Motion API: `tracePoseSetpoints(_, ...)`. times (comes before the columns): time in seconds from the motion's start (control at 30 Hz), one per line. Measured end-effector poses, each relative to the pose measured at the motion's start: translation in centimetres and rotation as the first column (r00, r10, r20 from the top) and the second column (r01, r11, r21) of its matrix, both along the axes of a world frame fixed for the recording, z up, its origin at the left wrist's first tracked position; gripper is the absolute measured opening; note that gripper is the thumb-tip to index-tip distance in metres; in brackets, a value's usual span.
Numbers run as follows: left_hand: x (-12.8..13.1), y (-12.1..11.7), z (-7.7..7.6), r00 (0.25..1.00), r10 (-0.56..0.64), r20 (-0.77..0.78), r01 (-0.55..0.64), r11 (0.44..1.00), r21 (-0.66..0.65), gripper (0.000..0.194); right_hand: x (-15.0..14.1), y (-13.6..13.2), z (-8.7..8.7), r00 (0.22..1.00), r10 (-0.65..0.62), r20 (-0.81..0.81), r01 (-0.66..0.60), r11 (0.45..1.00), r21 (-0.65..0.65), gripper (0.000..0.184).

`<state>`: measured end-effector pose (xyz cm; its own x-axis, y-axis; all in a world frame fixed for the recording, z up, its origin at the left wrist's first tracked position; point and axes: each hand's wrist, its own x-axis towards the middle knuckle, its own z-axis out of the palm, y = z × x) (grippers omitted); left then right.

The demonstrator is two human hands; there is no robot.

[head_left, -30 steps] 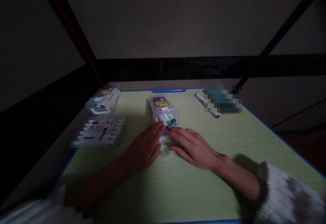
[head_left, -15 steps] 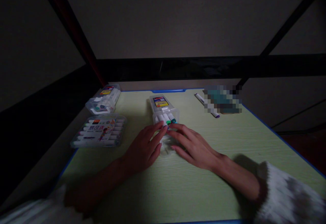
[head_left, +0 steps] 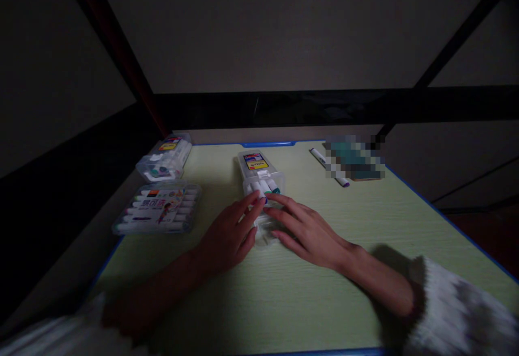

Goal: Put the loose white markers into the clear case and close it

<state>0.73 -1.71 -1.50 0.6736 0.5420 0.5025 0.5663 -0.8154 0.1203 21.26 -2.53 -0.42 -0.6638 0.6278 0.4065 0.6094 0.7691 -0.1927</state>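
In the middle of the table is a clear plastic marker case [head_left: 251, 175] with a yellow, red and blue label. Its near end is open, and several white markers poke out, one with a teal end [head_left: 276, 190]. My left hand [head_left: 229, 234] has its fingertips closed on a marker with a dark blue end [head_left: 263, 200] at the case's mouth. From the other side, my right hand [head_left: 310, 229] reaches in with fingers apart, its fingertips close to the same marker's end. Below the fingers lies the case's clear flap [head_left: 265, 232], partly hidden by both hands.
At the left edge lies a flat clear pack of markers [head_left: 158, 210], with another clear marker case [head_left: 166, 156] behind it. Toward the back right, a loose white marker [head_left: 318, 156] with a purple end lies beside a blurred-out greenish flat object [head_left: 357, 159]. A blue rim [head_left: 436, 215] edges the table.
The dark-blue-ended marker appears to sit very slightly deeper in the case. The fingertips of my right hand have shifted a little up and left; otherwise things look the same.
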Motion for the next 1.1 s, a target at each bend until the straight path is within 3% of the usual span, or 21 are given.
tracePoseSetpoints(1.1,-0.1,0.33,-0.37,0.998,0.04,-0.038,-0.04,0.999,-0.011,0.058,-0.19,0.13,-0.02,1.0,-0.005,0.007,0.005,1.0,-0.01,0.03)
